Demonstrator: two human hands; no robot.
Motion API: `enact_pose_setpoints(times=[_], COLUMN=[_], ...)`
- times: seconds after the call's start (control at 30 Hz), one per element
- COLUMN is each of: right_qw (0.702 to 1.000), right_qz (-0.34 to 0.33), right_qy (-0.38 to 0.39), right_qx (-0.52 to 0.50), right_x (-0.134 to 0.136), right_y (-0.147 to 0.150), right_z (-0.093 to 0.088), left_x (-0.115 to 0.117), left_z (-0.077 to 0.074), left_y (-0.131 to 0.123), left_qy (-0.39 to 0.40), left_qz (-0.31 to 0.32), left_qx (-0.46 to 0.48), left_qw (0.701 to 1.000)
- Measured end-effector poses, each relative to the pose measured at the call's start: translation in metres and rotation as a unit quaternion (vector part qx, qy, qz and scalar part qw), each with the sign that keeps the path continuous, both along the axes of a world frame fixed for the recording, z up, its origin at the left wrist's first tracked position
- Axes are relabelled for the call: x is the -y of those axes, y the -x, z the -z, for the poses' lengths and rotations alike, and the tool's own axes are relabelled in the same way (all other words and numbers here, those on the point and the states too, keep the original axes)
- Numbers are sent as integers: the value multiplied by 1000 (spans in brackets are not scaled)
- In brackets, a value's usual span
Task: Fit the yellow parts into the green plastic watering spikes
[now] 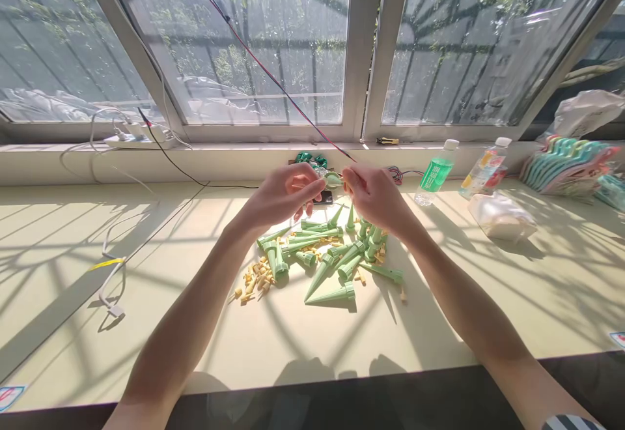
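Note:
My left hand (286,194) and my right hand (374,197) are raised together above the table, fingers pinched on one small green cone-shaped part (332,178) held between them. Its far end is hidden by my fingers. Right below my hands lies a pile of several green plastic cone spikes (332,257) on the pale table (195,326). Beside the pile, to the left, sits a scatter of small yellow pieces (254,281).
Two plastic bottles (434,174) (484,169) stand at the back right, next to a clear bag (500,216) and a stack of coloured items (566,164). White cables and a power strip (139,135) lie at the left. A red wire (273,75) crosses the window.

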State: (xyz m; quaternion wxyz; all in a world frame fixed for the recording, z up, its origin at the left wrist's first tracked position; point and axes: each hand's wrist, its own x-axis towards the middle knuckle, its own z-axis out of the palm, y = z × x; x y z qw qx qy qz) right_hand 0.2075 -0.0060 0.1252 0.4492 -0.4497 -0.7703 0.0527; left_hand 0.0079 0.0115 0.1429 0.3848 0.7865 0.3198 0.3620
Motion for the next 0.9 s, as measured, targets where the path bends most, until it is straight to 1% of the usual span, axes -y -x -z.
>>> enact_pose_setpoints(times=[0.1, 0.17, 0.33, 0.47, 0.6, 0.73, 0.9], right_qw=[999, 998, 997, 997, 997, 998, 998], right_qz=[-22, -41, -61, -62, -63, -48, -28], right_qy=[-22, -29, -28, -19, -18, -12, -11], right_qx=[12, 25, 43, 42, 40, 47, 49], right_x=[2, 3, 5, 6, 7, 8, 7], right_y=[0, 1, 2, 4, 5, 6, 7], right_z=[0, 1, 2, 2, 2, 2, 4], left_x=[-2, -2, -7, -10, -8, -4, -1], left_z=[-1, -1, -1, 0, -2, -2, 2], left_y=[0, 1, 7, 8, 5, 3, 0], left_qy=[75, 108, 145, 166, 147, 90, 31], left_qz=[24, 45, 73, 90, 75, 42, 0], left_qx=[-46, -65, -78, -57, -37, -37, -24], left_qw=[996, 991, 984, 980, 986, 994, 999])
